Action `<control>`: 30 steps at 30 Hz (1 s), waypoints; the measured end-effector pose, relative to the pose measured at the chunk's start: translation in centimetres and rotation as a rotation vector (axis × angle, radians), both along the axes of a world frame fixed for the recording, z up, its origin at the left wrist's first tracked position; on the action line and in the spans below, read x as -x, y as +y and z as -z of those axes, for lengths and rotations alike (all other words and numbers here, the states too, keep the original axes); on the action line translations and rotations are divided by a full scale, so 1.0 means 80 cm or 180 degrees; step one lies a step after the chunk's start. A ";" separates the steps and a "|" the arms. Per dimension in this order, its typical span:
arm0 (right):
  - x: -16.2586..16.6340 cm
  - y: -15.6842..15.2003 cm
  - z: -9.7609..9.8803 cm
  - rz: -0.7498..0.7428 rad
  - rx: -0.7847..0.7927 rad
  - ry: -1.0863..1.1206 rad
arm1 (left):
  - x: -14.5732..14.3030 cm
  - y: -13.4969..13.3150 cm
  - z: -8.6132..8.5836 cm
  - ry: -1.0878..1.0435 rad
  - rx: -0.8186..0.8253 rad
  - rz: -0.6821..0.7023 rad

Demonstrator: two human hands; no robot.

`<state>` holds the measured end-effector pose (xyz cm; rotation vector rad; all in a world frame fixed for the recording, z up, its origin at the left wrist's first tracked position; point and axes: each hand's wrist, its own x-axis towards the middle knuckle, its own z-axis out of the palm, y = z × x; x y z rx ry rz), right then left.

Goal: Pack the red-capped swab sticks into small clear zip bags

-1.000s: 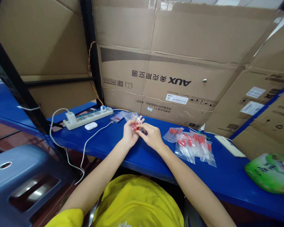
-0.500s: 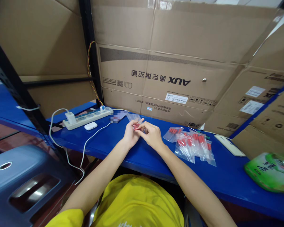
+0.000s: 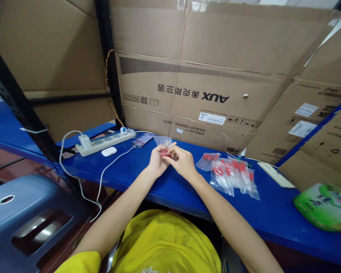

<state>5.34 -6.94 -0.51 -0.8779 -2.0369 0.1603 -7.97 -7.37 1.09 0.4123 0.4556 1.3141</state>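
Note:
Between my two hands is a clear plastic bag (image 3: 162,141) with small red pieces (image 3: 165,152) in it. My left hand (image 3: 157,159) is closed round the bag from the left. The fingers of my right hand (image 3: 182,159) pinch the same bag at the red pieces from the right. Fingers partly hide the bag, so the exact shape of the red pieces is not clear. To the right on the blue table (image 3: 187,197) lie several clear bags (image 3: 230,172) with red pieces inside, overlapping in a loose pile.
On the left are a white power strip (image 3: 108,141) with a charger plugged in, a white earbud case (image 3: 109,151) and a phone (image 3: 143,140). A pale phone-shaped thing (image 3: 275,174) and a green packet (image 3: 321,206) lie at right. Cardboard (image 3: 165,79) stands behind; a stool (image 3: 31,212) is at left.
The bag and the fingers have shifted very slightly, and a little more of the red pieces shows between the hands. Everything else has stayed in place.

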 end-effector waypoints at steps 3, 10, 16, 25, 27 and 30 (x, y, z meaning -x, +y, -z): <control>-0.002 -0.003 -0.003 -0.0050 -0.0018 -0.0083 | 0.000 0.000 0.000 -0.0142 0.0019 -0.0082; -0.002 -0.007 -0.006 0.0112 -0.0222 -0.0263 | 0.003 0.000 0.000 -0.0180 -0.0021 -0.0023; -0.004 -0.005 -0.006 0.0099 -0.0295 -0.0330 | 0.003 0.001 0.003 -0.0129 -0.0123 -0.0003; -0.003 -0.009 -0.013 0.0043 -0.0169 -0.0363 | 0.004 0.010 0.017 -0.0048 -0.0088 -0.0079; -0.004 -0.010 -0.014 -0.0046 -0.0124 -0.0351 | 0.004 0.011 0.018 -0.0058 -0.0042 -0.0082; -0.006 -0.010 -0.015 -0.0125 -0.0099 -0.0290 | 0.004 0.011 0.018 -0.0073 -0.0014 -0.0075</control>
